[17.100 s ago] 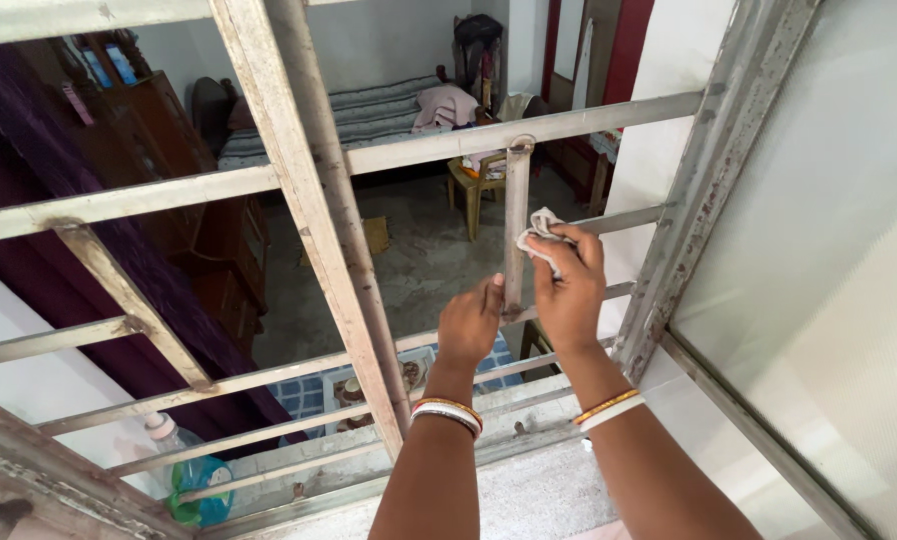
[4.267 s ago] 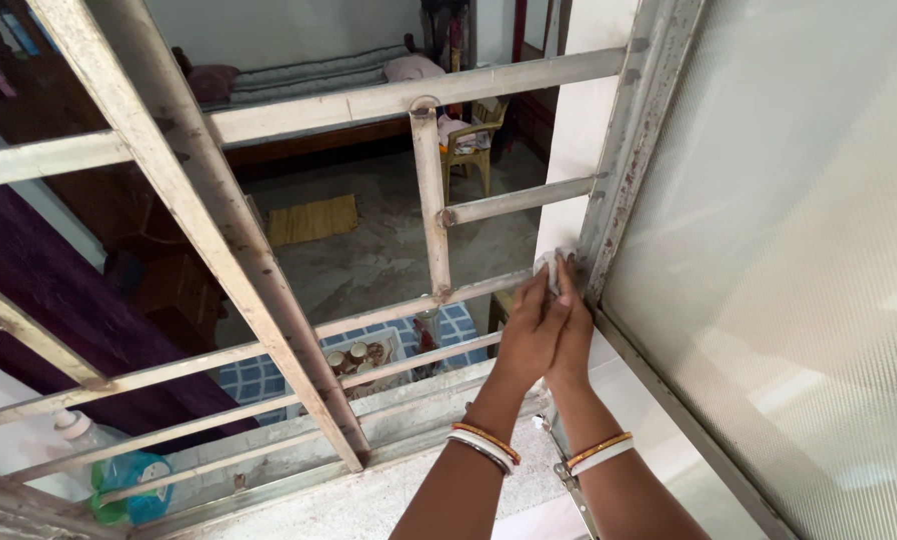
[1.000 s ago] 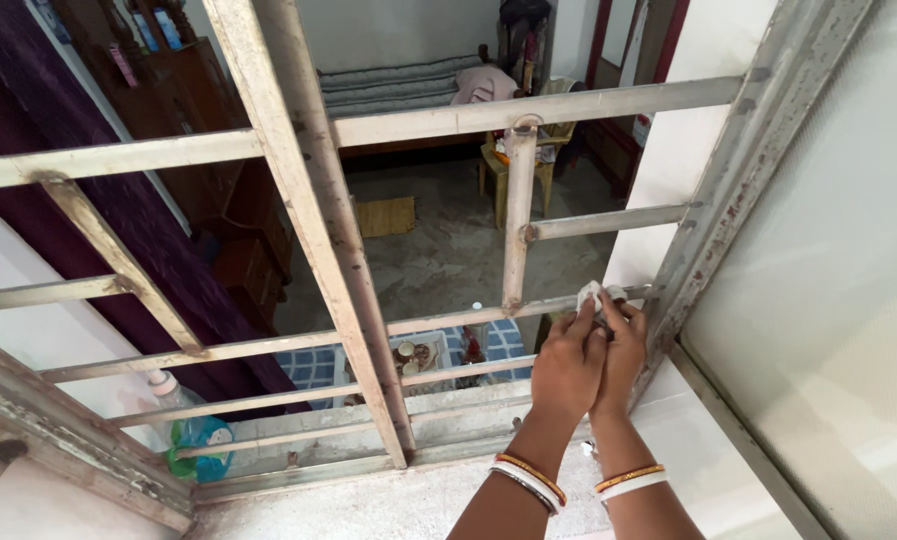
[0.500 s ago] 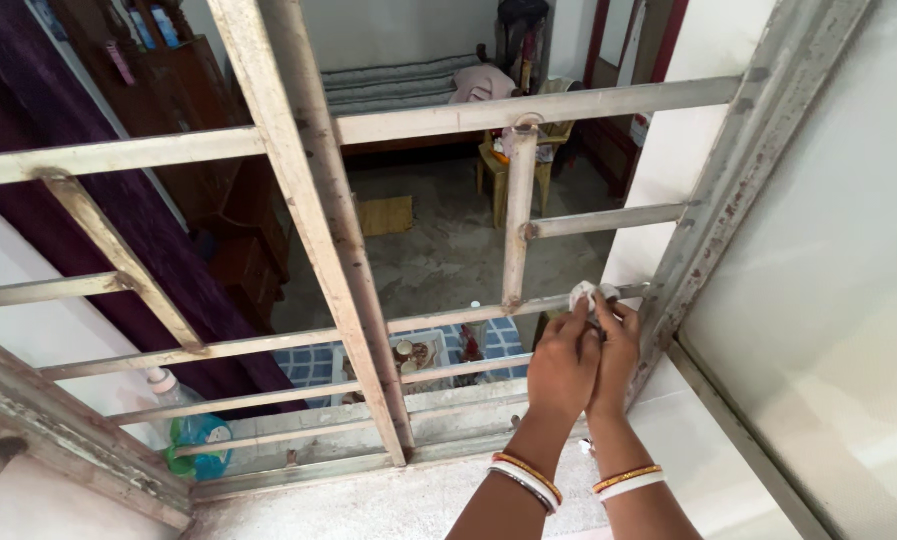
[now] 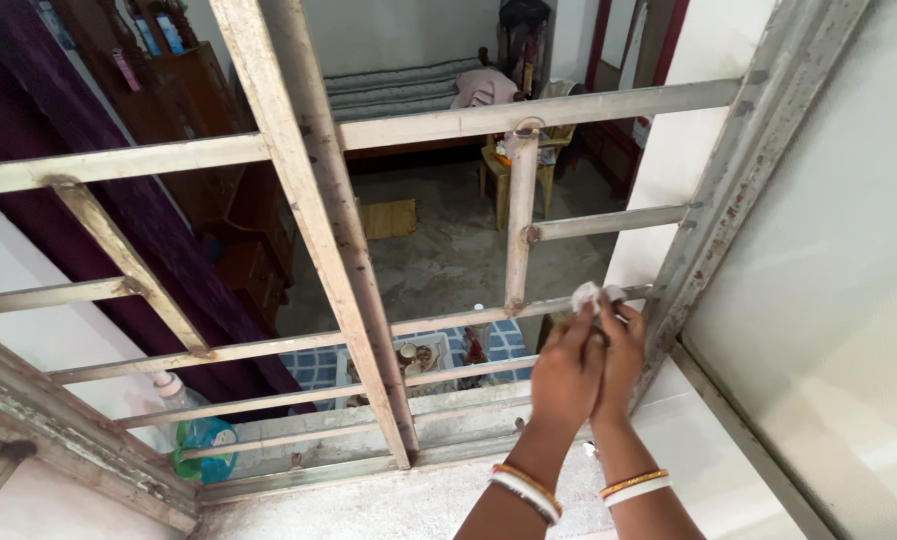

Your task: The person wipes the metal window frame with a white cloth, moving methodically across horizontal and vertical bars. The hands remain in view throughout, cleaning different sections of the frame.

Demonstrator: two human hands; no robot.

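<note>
**Wiping the window grille, low bar near the frame**

Beyond the grille point(image 5: 309, 200) you look into a room with a bed point(image 5: 399, 90), a chair point(image 5: 514, 170) and a bare floor point(image 5: 439, 250); a plastic bottle point(image 5: 197, 440) stands by the sill. The paint on the bars looks worn and stained throughout, so how much is wiped cannot be judged. Your left hand point(image 5: 567, 368) and right hand point(image 5: 621, 355) are pressed together, pinching a small white cloth point(image 5: 589, 296) against the lower bar point(image 5: 469, 318), just beside the window frame point(image 5: 729, 200).
</note>
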